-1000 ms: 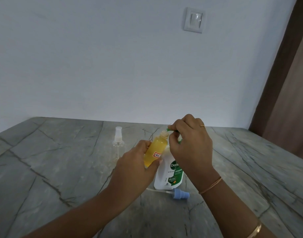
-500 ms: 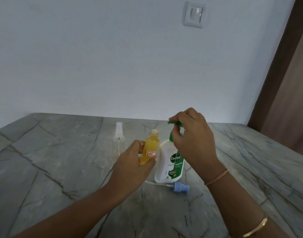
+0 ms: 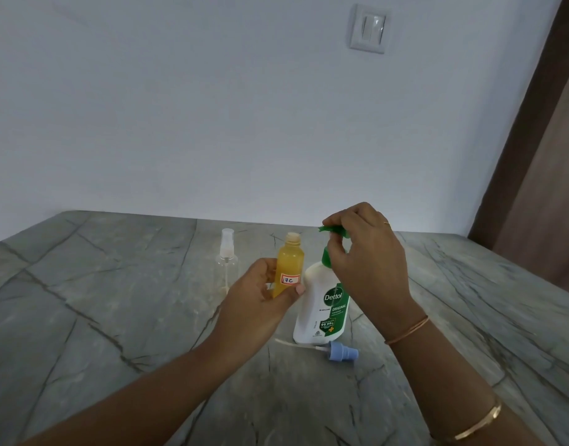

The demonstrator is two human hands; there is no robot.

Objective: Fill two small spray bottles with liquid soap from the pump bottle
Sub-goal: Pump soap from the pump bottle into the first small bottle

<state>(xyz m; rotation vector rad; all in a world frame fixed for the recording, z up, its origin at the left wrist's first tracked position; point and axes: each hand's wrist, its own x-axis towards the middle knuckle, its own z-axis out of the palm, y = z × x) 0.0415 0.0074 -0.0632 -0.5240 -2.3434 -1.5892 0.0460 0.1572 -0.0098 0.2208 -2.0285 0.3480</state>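
A white pump bottle (image 3: 315,304) with a green label stands on the grey marble table (image 3: 115,317). My right hand (image 3: 370,265) grips its green pump head (image 3: 333,231) from above. My left hand (image 3: 257,304) holds a small uncapped spray bottle (image 3: 289,268) full of yellow soap, upright, just left of the pump bottle and apart from the nozzle. A second, clear spray bottle (image 3: 227,262) with its sprayer on stands further left. A blue sprayer cap (image 3: 342,351) with its dip tube lies on the table in front of the pump bottle.
A white wall rises behind the table, with a light switch (image 3: 370,29) high up. A brown door frame (image 3: 518,130) runs down the right side. Bangles circle my right forearm.
My left hand has lowered the yellow bottle away from the pump nozzle and set it upright, a little to the left. My right hand stays on the pump head.
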